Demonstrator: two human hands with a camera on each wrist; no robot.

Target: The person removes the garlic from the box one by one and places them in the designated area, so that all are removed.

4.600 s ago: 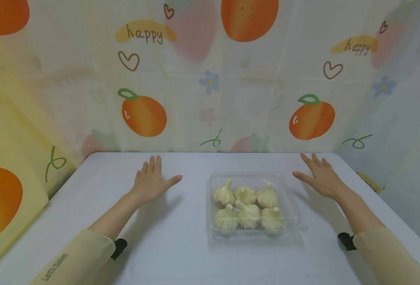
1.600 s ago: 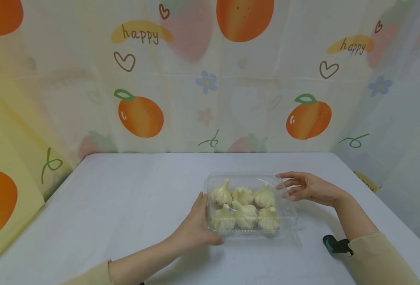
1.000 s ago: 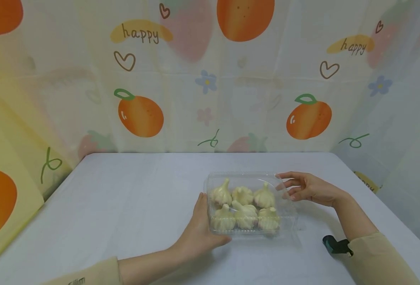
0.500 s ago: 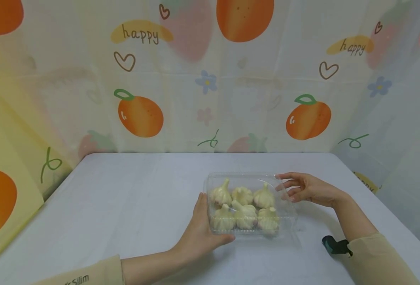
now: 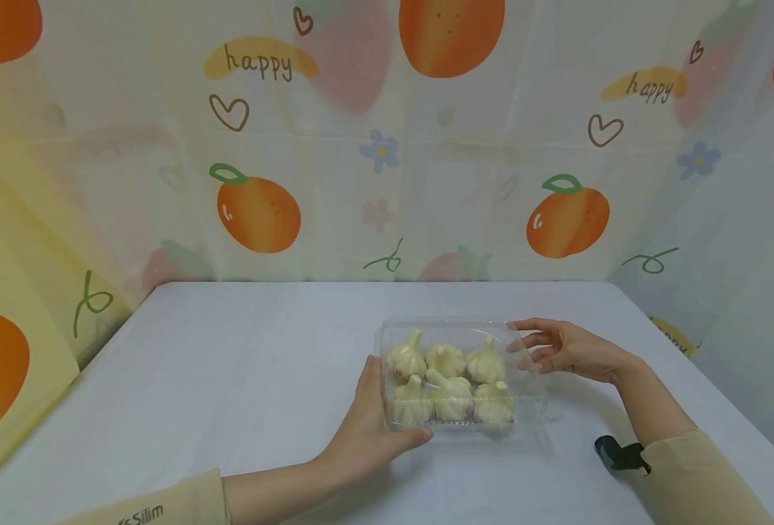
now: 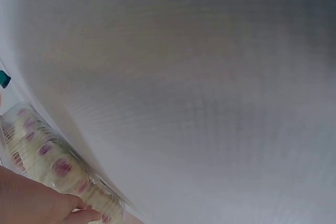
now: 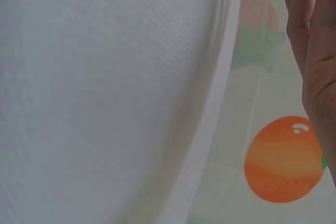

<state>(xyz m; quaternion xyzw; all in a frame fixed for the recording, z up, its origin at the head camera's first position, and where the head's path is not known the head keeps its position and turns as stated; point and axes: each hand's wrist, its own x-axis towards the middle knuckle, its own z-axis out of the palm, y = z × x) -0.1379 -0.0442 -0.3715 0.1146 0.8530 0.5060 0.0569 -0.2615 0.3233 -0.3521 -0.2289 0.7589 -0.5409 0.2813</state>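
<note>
On the white table (image 5: pixel 229 350) lies a clear plastic box (image 5: pixel 531 408) with several pale garlic bulbs (image 5: pixel 452 397) inside, arranged in two rows. Its lid is down. My left hand (image 5: pixel 364 426) grips the near left corner, thumb along the front side and fingers along the left side. At the box's right side, my right hand (image 5: pixel 564 350) has its loosely bent fingertips at the far right edge, the thumb a little nearer. In the left wrist view, purple-marked garlic bulbs (image 6: pixel 62 167) show through the plastic beside the left hand (image 6: pixel 37 200). The right hand (image 7: pixel 320 51) appears without the box in the right wrist view.
A cloth backdrop (image 5: pixel 334 204) printed with oranges, hearts and flowers hangs behind the table and along both sides. A dark wrist device (image 5: pixel 619 453) sits at the right sleeve (image 5: pixel 702 467). The table's far edge (image 5: pixel 295 282) meets the backdrop.
Since the earliest frame, both hands have come inward from the table's sides to the box. The left thumb then slid slightly right along its front. Over the last half second almost nothing moves.
</note>
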